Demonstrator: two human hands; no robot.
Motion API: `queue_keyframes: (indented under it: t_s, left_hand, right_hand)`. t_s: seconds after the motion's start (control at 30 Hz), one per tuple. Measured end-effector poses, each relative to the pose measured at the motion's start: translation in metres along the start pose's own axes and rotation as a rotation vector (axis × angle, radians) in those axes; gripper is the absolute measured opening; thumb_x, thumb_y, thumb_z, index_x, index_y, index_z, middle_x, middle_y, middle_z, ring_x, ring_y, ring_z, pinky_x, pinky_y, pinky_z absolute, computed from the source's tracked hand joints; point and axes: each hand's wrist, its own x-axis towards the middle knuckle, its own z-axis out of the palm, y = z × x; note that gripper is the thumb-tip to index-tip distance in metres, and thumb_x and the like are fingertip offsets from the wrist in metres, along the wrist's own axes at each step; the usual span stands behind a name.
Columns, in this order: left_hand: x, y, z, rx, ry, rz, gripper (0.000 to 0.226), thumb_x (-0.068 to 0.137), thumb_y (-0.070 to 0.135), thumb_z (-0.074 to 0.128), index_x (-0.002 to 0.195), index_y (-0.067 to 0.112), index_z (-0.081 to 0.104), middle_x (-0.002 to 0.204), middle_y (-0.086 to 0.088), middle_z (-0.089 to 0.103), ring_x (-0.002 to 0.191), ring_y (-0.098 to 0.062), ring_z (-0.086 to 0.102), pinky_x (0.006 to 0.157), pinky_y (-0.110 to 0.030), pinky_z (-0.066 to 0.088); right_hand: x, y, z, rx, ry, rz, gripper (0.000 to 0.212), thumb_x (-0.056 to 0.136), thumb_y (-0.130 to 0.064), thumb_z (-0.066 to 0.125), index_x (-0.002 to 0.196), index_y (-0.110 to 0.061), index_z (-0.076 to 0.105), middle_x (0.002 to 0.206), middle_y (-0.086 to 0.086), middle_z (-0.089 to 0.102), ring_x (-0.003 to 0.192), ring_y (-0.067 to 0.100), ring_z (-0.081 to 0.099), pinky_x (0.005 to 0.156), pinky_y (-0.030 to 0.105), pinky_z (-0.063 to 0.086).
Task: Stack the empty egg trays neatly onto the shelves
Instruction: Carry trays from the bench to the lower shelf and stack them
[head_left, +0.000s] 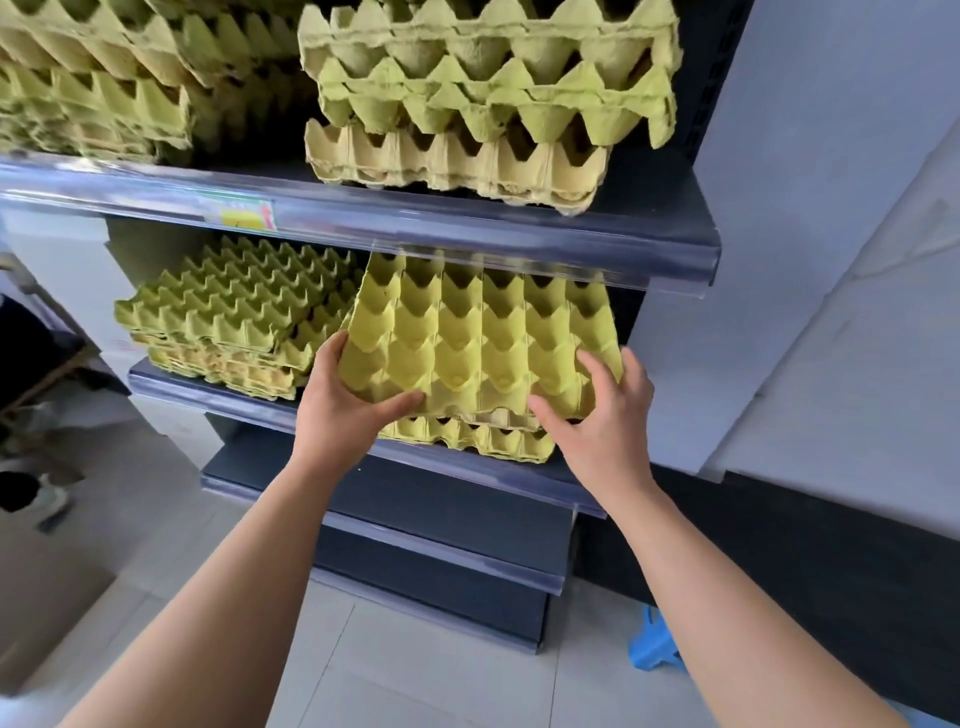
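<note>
Two bare forearms reach up from below toward a dark shelving unit (649, 208) that stands against a pale wall. Its upper shelf (415, 218) carries two piles of yellow-green pulp trays, a leaning left pile (93, 78) and a right pile (488, 98) whose bottom trays are a paler tan. The middle shelf (171, 387) holds a left stack (228, 322) sitting askew, its corner toward the front. Just right of it is the egg tray (483, 338) that the person is handling. It tilts steeply, with the far edge lifted close under the clear front strip of the upper shelf and the near edge low over a bottom tray (467, 439) lying flat on the middle shelf. I cannot tell whether the two trays touch.

The left hand (343, 410) grips the tilted tray's near left corner, with the fingers curled round the side edge and the thumb laid across the top along the near edge. The right hand (597, 421) holds the near right corner. Its fingers are spread and bent over the cups, and its thumb is against the near edge.

Two more dark shelves step out below, over grey floor tiles. A blue plastic object (657, 644) sits on the floor by the unit's right foot. A small coloured label (247, 213) is tucked in the upper shelf's strip.
</note>
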Motion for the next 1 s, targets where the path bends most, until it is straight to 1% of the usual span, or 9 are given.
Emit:
queue_keyframes:
  t_s: [0.17,0.27,0.4,0.53,0.63,0.7,0.77,0.9,1.0]
  left_hand:
    - [0.028,-0.008,-0.004,-0.037,-0.036,-0.025,0.121,0.047,0.054,0.086,0.150,0.030,0.027,0.131,0.011,0.052,0.116,-0.014,0.054,0.101,-0.035,0.044]
    - [0.050,-0.012,-0.006,0.005,-0.072,-0.039,0.126,0.041,0.066,0.085,0.148,0.034,0.027,0.134,0.008,0.054,0.118,-0.017,0.055,0.103,-0.042,0.045]
    - [0.075,-0.021,-0.007,0.112,-0.146,-0.014,0.138,0.033,0.088,0.072,0.149,0.032,0.024,0.138,0.002,0.054,0.125,-0.022,0.052,0.107,-0.051,0.041]
    - [0.087,-0.027,-0.011,0.257,-0.183,0.089,0.133,0.043,0.089,0.064,0.151,0.022,0.023,0.138,-0.001,0.053,0.131,-0.025,0.045,0.112,-0.056,0.030]
    - [0.090,-0.030,-0.014,0.359,-0.224,0.182,0.143,0.037,0.096,0.057,0.151,0.018,0.020,0.141,-0.004,0.049,0.134,-0.028,0.040,0.113,-0.055,0.027]
    - [0.091,-0.029,-0.016,0.398,-0.229,0.222,0.147,0.035,0.091,0.058,0.153,0.015,0.014,0.145,-0.008,0.044,0.137,-0.028,0.036,0.115,-0.053,0.023]
    - [0.095,-0.024,-0.020,0.360,-0.209,0.267,0.144,0.040,0.081,0.069,0.154,0.013,0.015,0.147,-0.009,0.041,0.138,-0.027,0.035,0.116,-0.049,0.022]
    - [0.109,-0.023,-0.030,0.241,-0.193,0.260,0.137,0.045,0.061,0.088,0.153,0.012,0.018,0.151,-0.009,0.038,0.139,-0.025,0.034,0.115,-0.048,0.031]
    - [0.116,-0.028,-0.035,0.235,-0.240,0.167,0.137,0.035,0.075,0.083,0.146,0.015,0.029,0.139,-0.007,0.050,0.128,-0.026,0.046,0.106,-0.049,0.042]
  right_hand:
    - [0.014,-0.005,0.016,-0.029,0.001,-0.037,0.077,0.070,-0.048,0.079,0.134,-0.014,0.052,0.150,0.018,0.021,0.140,0.031,0.015,0.112,0.046,0.027]
    - [0.024,-0.010,0.024,-0.071,0.007,-0.018,0.078,0.070,-0.049,0.078,0.134,-0.014,0.051,0.150,0.019,0.021,0.140,0.031,0.016,0.111,0.046,0.028]
    - [0.026,-0.014,0.033,-0.129,0.035,0.031,0.077,0.072,-0.052,0.075,0.134,-0.016,0.048,0.151,0.019,0.020,0.139,0.032,0.016,0.109,0.049,0.033]
    - [0.019,-0.026,0.038,-0.185,0.053,0.074,0.076,0.075,-0.053,0.071,0.137,-0.017,0.046,0.152,0.017,0.017,0.140,0.033,0.015,0.107,0.046,0.033]
    - [0.012,-0.037,0.040,-0.229,0.080,0.121,0.075,0.077,-0.050,0.072,0.138,-0.016,0.047,0.154,0.014,0.015,0.142,0.030,0.013,0.109,0.041,0.030]
    - [0.007,-0.044,0.041,-0.251,0.099,0.156,0.077,0.074,-0.050,0.074,0.138,-0.015,0.049,0.153,0.014,0.016,0.142,0.029,0.014,0.110,0.039,0.029]
    - [0.005,-0.052,0.040,-0.261,0.118,0.182,0.078,0.073,-0.051,0.075,0.137,-0.016,0.050,0.153,0.012,0.017,0.142,0.027,0.014,0.110,0.036,0.027]
    - [0.013,-0.066,0.046,-0.285,0.125,0.179,0.080,0.074,-0.053,0.073,0.139,-0.017,0.047,0.154,0.011,0.014,0.143,0.026,0.012,0.110,0.034,0.026]
    - [0.022,-0.068,0.055,-0.282,0.054,0.173,0.080,0.076,-0.054,0.071,0.142,-0.018,0.042,0.155,0.012,0.010,0.144,0.027,0.009,0.112,0.037,0.025]
